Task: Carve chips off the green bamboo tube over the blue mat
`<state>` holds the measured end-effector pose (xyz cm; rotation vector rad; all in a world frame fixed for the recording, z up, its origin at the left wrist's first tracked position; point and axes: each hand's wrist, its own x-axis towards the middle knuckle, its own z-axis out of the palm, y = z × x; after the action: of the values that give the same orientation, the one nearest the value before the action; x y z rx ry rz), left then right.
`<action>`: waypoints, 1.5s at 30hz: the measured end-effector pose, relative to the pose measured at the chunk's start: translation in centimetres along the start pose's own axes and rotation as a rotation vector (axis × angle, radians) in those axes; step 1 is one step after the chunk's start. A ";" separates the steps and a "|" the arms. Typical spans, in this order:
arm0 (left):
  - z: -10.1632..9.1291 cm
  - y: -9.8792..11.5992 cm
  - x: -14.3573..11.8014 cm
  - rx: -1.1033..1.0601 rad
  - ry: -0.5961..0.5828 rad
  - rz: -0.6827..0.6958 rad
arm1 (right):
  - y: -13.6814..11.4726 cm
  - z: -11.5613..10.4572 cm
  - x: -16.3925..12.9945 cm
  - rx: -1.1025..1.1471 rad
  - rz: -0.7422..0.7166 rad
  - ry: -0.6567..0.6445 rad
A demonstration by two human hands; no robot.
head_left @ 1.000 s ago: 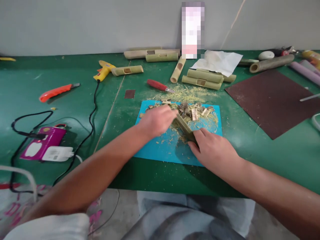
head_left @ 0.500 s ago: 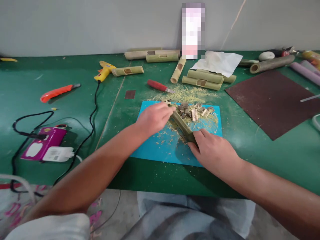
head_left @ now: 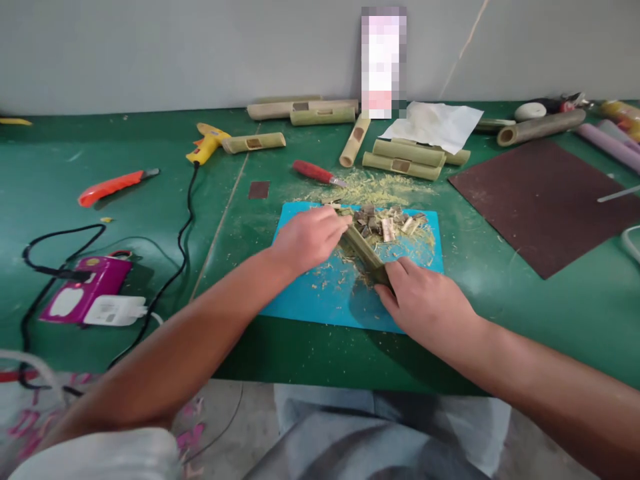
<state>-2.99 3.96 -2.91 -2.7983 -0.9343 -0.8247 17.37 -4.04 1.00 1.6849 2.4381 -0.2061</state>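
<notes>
Since a second ago your left hand (head_left: 307,239) has drawn back a little toward you along the bamboo piece (head_left: 364,250), and your right hand (head_left: 425,308) has stayed clamped on its near end; little else has shifted.

Nearest you, your right hand covers the near end of the bamboo piece, fingers (head_left: 395,288) curled over it and pressing it down on the blue mat (head_left: 310,303). From there the piece's long axis runs away from you and to the left, from the near right toward the far left of the mat. Your left hand sits at the far end of that line, fingers (head_left: 336,225) pinched narrow around something at the bamboo's far tip; what they grip is too small to make out. So the piece lies between your two hands, touching both, with the right hand nearer to you and the left farther out.

Just beyond the left fingers, a heap of small cut blocks (head_left: 387,223) lies on the far edge of the mat, with shavings (head_left: 377,189) scattered past it on the green bench (head_left: 150,280). Farther still, a red-handled knife (head_left: 316,172) points toward the shavings, and more bamboo tubes (head_left: 403,159) lie near the wall. Well to the left rest a yellow glue gun (head_left: 207,142) and an orange cutter (head_left: 114,185).
</notes>
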 end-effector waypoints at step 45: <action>-1.0 0.1 0.0 0.062 -0.040 0.001 | -0.2 0.1 0.1 -0.001 0.008 0.050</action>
<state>-3.42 3.62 -2.08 -2.7716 -0.9466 -0.7299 17.20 -4.05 0.84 1.7199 2.4656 -0.1637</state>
